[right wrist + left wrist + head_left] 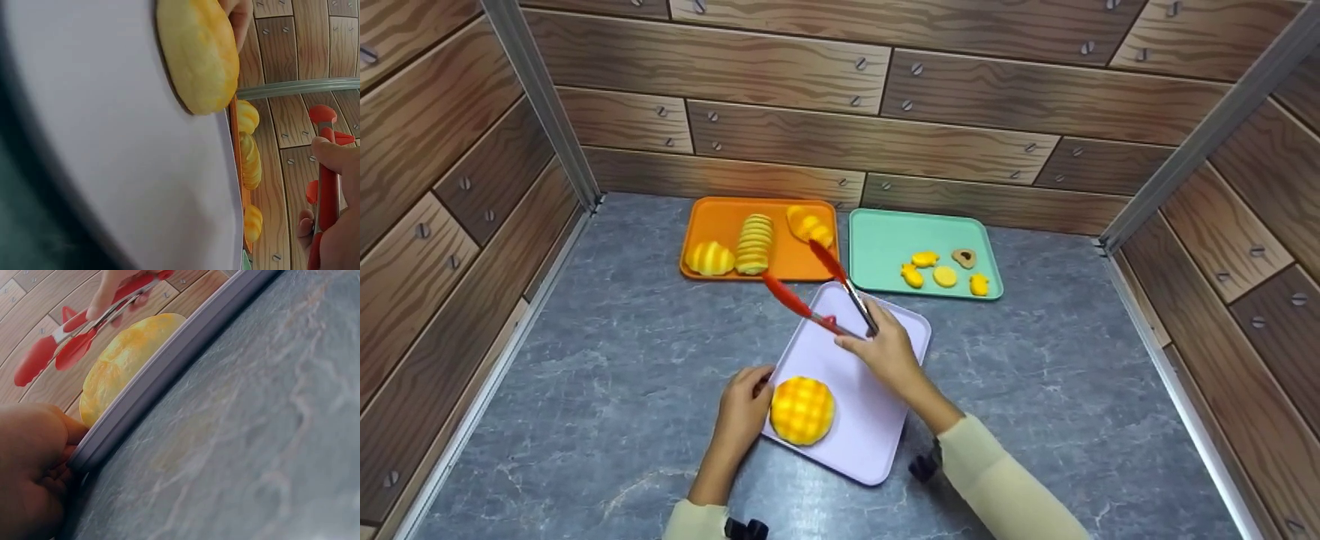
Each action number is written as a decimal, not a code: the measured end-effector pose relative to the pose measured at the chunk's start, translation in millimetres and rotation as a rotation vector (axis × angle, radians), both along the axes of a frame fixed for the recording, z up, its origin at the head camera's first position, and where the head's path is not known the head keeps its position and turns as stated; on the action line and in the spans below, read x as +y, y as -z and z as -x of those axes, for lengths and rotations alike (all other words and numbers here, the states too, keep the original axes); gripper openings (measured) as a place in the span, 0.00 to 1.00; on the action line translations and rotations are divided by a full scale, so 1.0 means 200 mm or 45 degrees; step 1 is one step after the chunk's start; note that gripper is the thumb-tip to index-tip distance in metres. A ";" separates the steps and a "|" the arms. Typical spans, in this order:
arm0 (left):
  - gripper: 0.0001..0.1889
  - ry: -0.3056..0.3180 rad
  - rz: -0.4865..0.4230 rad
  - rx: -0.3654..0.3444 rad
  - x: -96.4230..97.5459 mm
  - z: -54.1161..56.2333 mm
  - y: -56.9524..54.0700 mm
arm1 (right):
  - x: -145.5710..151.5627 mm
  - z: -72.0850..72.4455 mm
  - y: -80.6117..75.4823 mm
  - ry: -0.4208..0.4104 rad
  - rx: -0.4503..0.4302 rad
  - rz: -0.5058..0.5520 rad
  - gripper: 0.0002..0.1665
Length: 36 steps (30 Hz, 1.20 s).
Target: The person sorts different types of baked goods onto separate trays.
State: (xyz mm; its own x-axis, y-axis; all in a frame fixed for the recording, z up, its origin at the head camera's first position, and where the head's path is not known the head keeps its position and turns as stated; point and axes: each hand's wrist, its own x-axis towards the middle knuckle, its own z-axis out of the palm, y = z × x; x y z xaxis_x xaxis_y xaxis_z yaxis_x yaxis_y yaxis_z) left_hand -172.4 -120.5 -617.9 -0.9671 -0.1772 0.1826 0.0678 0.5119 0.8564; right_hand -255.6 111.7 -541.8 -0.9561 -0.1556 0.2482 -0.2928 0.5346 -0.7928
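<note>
My right hand point(891, 352) grips a pair of red-tipped metal tongs point(789, 295) above the far part of a lilac tray point(866, 420). The tongs' arms are spread, with nothing between their tips, which point toward the orange tray. A round yellow bun point(802, 410) with a checked top lies at the tray's near left side. My left hand point(745, 409) holds the tray's left edge beside the bun; in the left wrist view its fingers point(59, 475) curl at the rim, partly in shadow.
Behind stands an orange tray point(709, 214) with a striped round bread point(710, 259), a ridged long bread point(754, 244) and a twisted bread point(810, 225). Right of it, a green tray point(885, 232) bears several small yellow pieces and a brown heart-shaped one point(964, 258). Wood-patterned walls surround the table.
</note>
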 end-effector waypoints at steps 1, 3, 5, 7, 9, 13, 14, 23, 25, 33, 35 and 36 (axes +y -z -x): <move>0.15 0.001 -0.001 0.003 0.00 0.00 0.00 | 0.02 -0.02 0.00 -0.002 0.000 0.002 0.45; 0.15 0.001 -0.001 0.010 0.00 0.00 0.00 | 0.05 -0.07 0.01 0.011 -0.009 -0.001 0.43; 0.15 0.002 -0.001 0.019 0.01 0.00 0.00 | 0.08 -0.11 0.01 0.038 -0.026 -0.002 0.42; 0.15 0.002 0.004 0.031 0.01 0.00 0.00 | 0.12 -0.15 0.02 0.064 -0.048 -0.003 0.42; 0.14 -0.002 0.005 0.038 0.01 0.00 0.01 | 0.16 -0.19 0.02 0.082 -0.072 -0.010 0.43; 0.14 -0.012 -0.002 0.057 0.01 0.00 0.00 | 0.25 -0.25 0.03 0.092 -0.127 -0.013 0.43; 0.14 -0.013 -0.007 0.056 0.01 0.00 0.00 | 0.26 -0.27 0.03 0.092 -0.142 -0.010 0.44; 0.14 -0.009 -0.031 -0.003 0.00 0.00 0.01 | 0.40 -0.40 0.05 0.074 -0.197 -0.020 0.45; 0.14 -0.006 -0.031 -0.006 0.00 0.00 0.01 | 0.43 -0.43 0.05 0.076 -0.214 -0.046 0.46; 0.14 -0.004 -0.023 0.022 0.00 0.00 0.02 | 0.49 -0.53 0.10 -0.025 -0.223 -0.152 0.47; 0.14 0.000 -0.026 0.030 0.00 0.00 0.01 | 0.50 -0.55 0.12 -0.074 -0.212 -0.164 0.48; 0.14 0.003 -0.024 0.034 0.00 0.00 0.01 | 0.50 -0.56 0.13 -0.094 -0.216 -0.166 0.48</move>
State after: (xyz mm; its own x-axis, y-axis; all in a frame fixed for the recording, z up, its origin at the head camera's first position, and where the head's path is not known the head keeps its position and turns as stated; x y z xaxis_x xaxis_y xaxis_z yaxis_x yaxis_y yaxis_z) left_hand -171.7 -120.7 -620.3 -0.9623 -0.1789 0.2047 0.0916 0.4955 0.8638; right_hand -143.0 211.9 -567.0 -0.9672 -0.2472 0.0580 -0.2035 0.6180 -0.7594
